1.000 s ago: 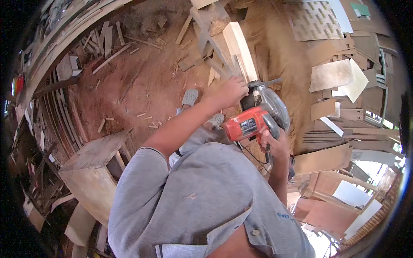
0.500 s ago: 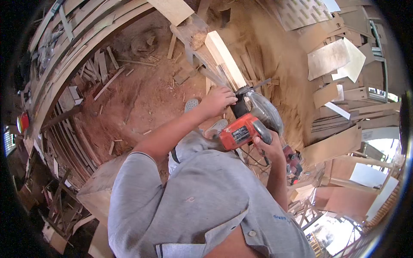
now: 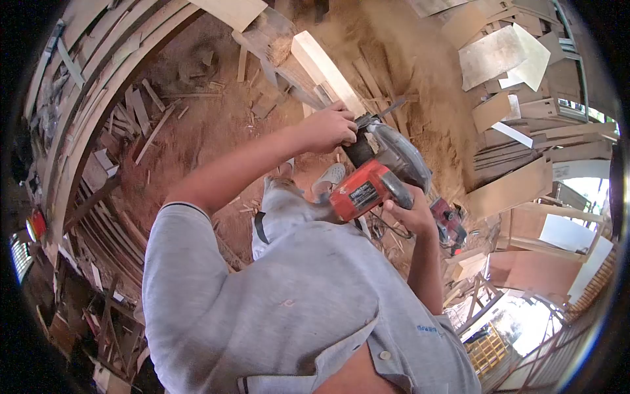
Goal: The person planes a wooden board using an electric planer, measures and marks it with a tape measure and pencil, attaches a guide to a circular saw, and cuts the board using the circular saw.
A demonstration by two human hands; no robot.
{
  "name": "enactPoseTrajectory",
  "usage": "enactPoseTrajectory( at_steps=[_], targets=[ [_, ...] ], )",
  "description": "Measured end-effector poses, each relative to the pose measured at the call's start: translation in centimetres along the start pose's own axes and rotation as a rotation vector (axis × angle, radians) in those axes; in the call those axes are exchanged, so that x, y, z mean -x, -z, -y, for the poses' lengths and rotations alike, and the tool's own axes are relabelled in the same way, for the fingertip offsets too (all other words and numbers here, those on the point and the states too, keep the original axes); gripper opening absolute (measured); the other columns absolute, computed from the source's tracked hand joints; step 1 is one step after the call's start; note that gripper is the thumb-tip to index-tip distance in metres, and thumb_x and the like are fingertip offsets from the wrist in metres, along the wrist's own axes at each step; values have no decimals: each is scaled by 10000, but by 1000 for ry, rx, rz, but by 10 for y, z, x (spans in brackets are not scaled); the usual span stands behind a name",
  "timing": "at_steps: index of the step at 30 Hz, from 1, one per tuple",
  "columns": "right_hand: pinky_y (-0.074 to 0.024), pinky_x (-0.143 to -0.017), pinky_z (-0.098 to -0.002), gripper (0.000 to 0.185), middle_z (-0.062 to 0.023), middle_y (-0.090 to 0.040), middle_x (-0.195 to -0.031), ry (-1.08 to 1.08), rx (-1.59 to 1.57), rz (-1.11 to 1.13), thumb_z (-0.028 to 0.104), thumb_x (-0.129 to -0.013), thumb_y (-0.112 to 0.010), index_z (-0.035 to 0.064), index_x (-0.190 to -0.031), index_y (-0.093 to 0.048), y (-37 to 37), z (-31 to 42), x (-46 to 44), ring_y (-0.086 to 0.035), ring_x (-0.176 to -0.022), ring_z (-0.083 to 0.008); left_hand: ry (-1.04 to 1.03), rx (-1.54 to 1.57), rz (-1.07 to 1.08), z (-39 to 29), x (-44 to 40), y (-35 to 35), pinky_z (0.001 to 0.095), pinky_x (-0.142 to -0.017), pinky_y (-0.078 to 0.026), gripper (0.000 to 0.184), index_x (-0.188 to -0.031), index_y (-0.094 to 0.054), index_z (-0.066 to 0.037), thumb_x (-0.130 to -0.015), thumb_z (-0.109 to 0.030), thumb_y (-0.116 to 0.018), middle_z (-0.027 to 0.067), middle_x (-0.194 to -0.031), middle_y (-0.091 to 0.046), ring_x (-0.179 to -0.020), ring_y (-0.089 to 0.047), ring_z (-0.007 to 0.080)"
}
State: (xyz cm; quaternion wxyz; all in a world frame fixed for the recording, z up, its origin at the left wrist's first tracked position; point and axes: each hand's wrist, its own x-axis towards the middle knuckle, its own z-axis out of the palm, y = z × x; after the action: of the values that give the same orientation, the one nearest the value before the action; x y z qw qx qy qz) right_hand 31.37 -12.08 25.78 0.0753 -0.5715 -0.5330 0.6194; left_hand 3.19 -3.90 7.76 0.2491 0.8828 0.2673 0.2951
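A red circular saw (image 3: 359, 190) with a dark handle and a clear-grey round guard is near the middle of the view. My right hand (image 3: 408, 209) is wrapped round its rear handle. At the front of the saw, my left hand (image 3: 333, 127) has its fingers curled at the saw's base and the end of the wood; what lies under the fingertips is hidden. A pale squared length of wood (image 3: 326, 69) runs from the saw up and to the left, on a darker plank (image 3: 268, 39). The guard hides the blade.
Sawdust and offcuts lie on the reddish floor (image 3: 190, 151). Stacked boards (image 3: 512, 190) and sheets stand at the right. A second red power tool (image 3: 449, 223) sits right of my right hand. Long curved-looking planks (image 3: 98, 111) line the left. A cable hangs below the saw.
The view has shifted, and the wood and saw appear lower-left than before. My right hand stays on the saw handle and my left hand stays by its front. The second red tool has come into view.
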Motion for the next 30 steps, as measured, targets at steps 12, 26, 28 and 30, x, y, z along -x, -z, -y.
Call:
enactPoseTrajectory(
  at_steps=[12, 26, 28, 30],
  targets=[
    [-418, -519, -262, 553, 9, -612, -711, -111, -54, 23, 544, -806, -887, 40, -894, -678, 9, -19, -2, -546, -580, -89, 48, -42, 74, -10, -1, 16, 413, -974, -423, 132, -792, -725, -187, -695, -113, -776, -33, -928, -696, -1062, -608, 225],
    [-412, -479, -275, 430, 9, -579, -618, -32, -104, 64, 430, -915, -827, 29, -895, -672, 12, -24, -3, -527, -507, -96, 232, -127, 129, -24, 1, 4, 416, -994, -427, 186, -829, -733, -176, -681, -97, -813, -13, -927, -695, -1102, -615, 232],
    [-413, -477, -281, 395, 14, -573, -609, 35, -57, 36, 407, -927, -816, 40, -903, -674, 7, -16, -1, -523, -504, -93, 302, -18, -203, -28, 18, -13, 425, -993, -466, 211, -940, -759, -153, -747, -165, -843, 29, -975, -709, -1106, -636, 249],
    [-424, -500, -285, 383, 20, -580, -626, 54, -22, -14, 401, -942, -807, 36, -951, -690, 6, -17, 3, -532, -532, -92, 490, 98, -473, -48, 26, -24, 419, -974, -506, 288, -1058, -751, -111, -815, -227, -854, 64, -1028, -715, -1096, -658, 260]
  ],
)
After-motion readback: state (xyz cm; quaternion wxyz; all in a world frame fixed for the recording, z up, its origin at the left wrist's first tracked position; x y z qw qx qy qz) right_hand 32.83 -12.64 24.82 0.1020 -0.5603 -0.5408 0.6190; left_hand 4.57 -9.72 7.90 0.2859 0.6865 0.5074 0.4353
